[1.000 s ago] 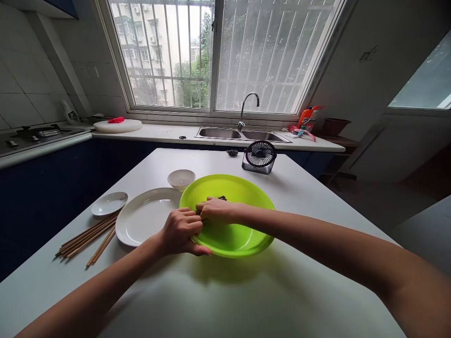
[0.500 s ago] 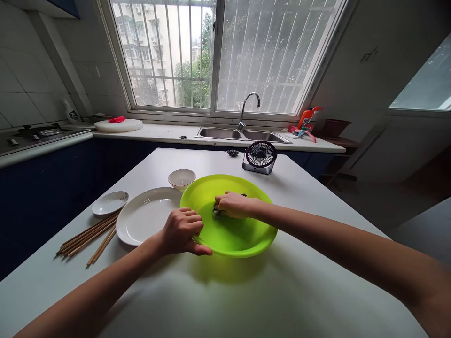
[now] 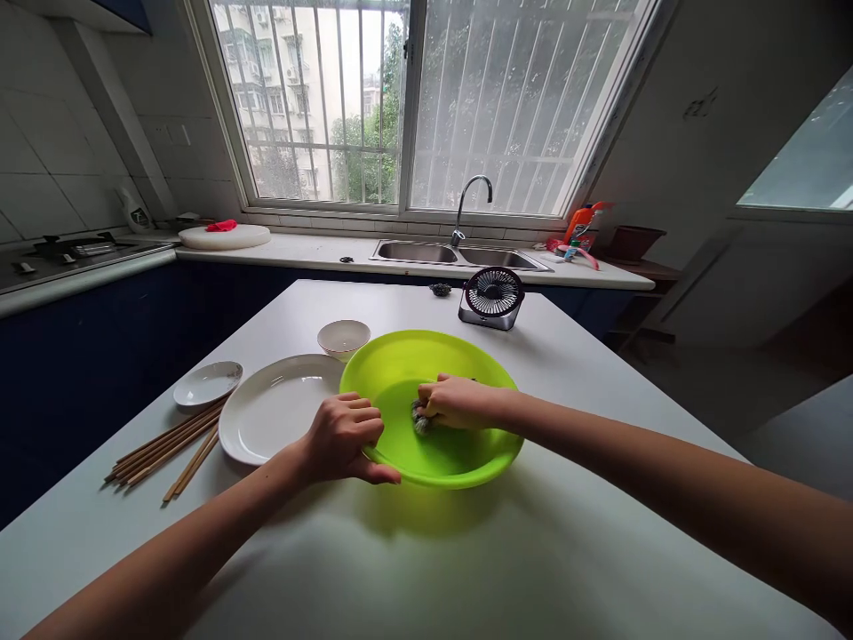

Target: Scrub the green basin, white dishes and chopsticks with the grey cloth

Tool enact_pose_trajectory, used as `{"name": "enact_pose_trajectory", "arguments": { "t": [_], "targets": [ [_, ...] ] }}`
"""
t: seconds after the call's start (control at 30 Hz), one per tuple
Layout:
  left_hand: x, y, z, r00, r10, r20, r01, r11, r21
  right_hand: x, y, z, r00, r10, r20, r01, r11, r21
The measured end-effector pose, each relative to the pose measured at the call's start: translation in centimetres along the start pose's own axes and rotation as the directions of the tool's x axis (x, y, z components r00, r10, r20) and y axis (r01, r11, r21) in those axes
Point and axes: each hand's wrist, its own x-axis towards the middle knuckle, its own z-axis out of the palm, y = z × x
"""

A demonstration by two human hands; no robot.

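A bright green plastic basin (image 3: pixel 386 364) sits on the white table, tilted a little. Its near left rim is in the grip of my left hand (image 3: pixel 346 437), fingers curled over the edge and thumb along the outside. Inside the basin, my right hand (image 3: pixel 454 402) is closed around a crumpled grey rag (image 3: pixel 420 418), pressed to the basin floor. Most of the rag is hidden under my fingers. Left of the basin lies a large white oval plate (image 3: pixel 280 404), and a small bowl (image 3: pixel 344 338) stands just behind the rim.
Several wooden chopsticks (image 3: pixel 166 444) and a small white dish (image 3: pixel 208 384) lie on the left of the table (image 3: pixel 453 578). A small black fan (image 3: pixel 493 298) and a dark scouring pad (image 3: pixel 440 290) stand at the back. Beyond is a counter with a double sink (image 3: pixel 419 252).
My right hand has slid the rag slightly right and toward me across the basin floor. My left hand keeps its hold on the rim.
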Motion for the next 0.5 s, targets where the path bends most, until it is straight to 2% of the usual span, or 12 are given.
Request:
{"name": "enact_pose_trajectory", "arguments": {
  "t": [0.1,0.2,0.3,0.5],
  "targets": [
    [0.0,0.1,0.1,1.0,0.001,-0.009,-0.001,1.0,-0.005,-0.5,1.9,-0.2,0.989,0.147,0.022,-0.146,0.989,-0.032],
    [0.0,0.1,0.1,1.0,0.0,-0.008,0.0,1.0,0.002,-0.7,2.1,-0.5,0.985,0.17,0.03,-0.169,0.985,-0.028],
    [0.1,0.1,0.0,1.0,0.0,-0.007,0.0,1.0,0.008,-1.0,0.7,-0.8,0.99,0.128,0.055,-0.129,0.992,0.005],
    [0.1,0.1,0.1,1.0,0.003,-0.004,-0.003,1.0,0.015,-2.0,-3.1,-1.2,0.992,-0.042,0.121,0.023,0.988,0.155]
  ]
}}
